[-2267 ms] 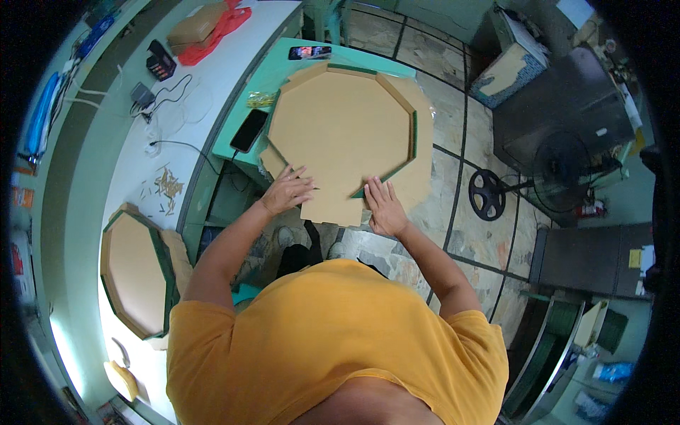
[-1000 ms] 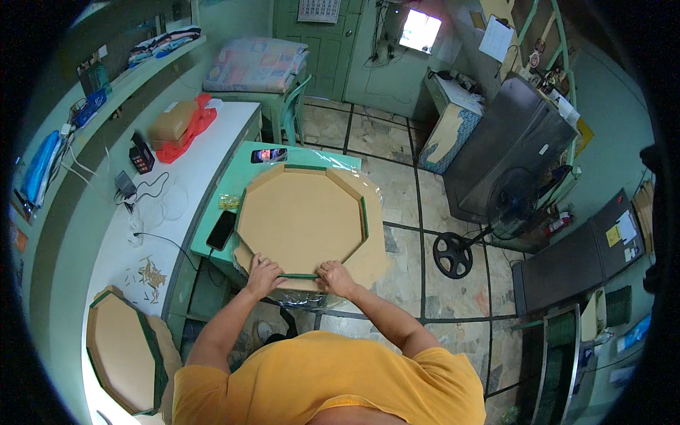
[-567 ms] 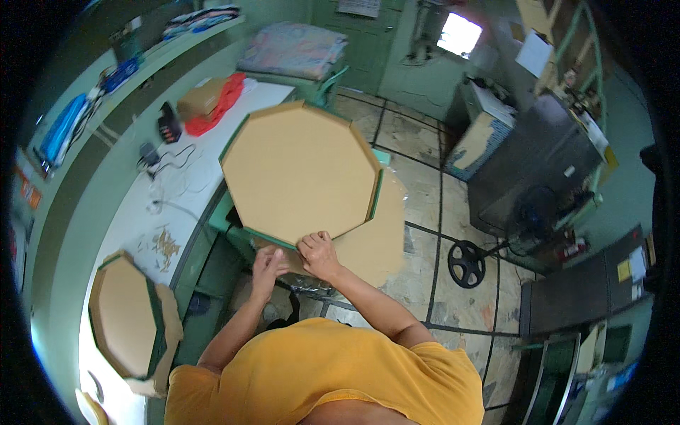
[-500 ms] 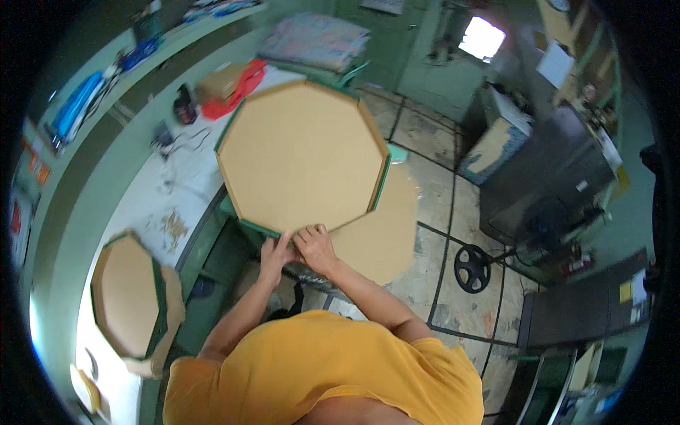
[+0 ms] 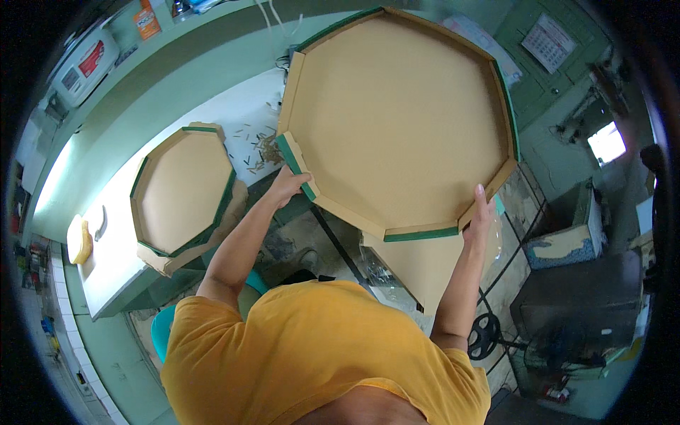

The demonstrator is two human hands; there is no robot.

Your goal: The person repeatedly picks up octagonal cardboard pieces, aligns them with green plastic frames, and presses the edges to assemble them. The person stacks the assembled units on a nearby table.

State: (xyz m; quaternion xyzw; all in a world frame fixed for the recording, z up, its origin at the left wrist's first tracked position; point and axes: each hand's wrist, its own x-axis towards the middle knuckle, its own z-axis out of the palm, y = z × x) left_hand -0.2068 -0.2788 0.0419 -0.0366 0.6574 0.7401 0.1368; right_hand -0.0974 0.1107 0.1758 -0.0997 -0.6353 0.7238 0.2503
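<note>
Between my hands is a large octagonal cardboard tray, its low folded-up sides alternating between plain brown and green. My left hand grips the green side at its near left corner. At the near right, my right hand holds a brown side, the thumb over the rim and the other fingers hidden beneath. The tray is raised toward the far side of the view. Under its near edge, a flat brown cardboard sheet shows in part.
To the left, a smaller octagonal cardboard tray with green sides rests on the white counter. Small brown scraps lie scattered behind it. A shelf with a white container runs above. On the right stand a dark cabinet and a black wheel.
Both hands were together at the near edge; now they are spread apart, gripping the left and right sides. The tray has risen closer, and the view has turned toward the left counter.
</note>
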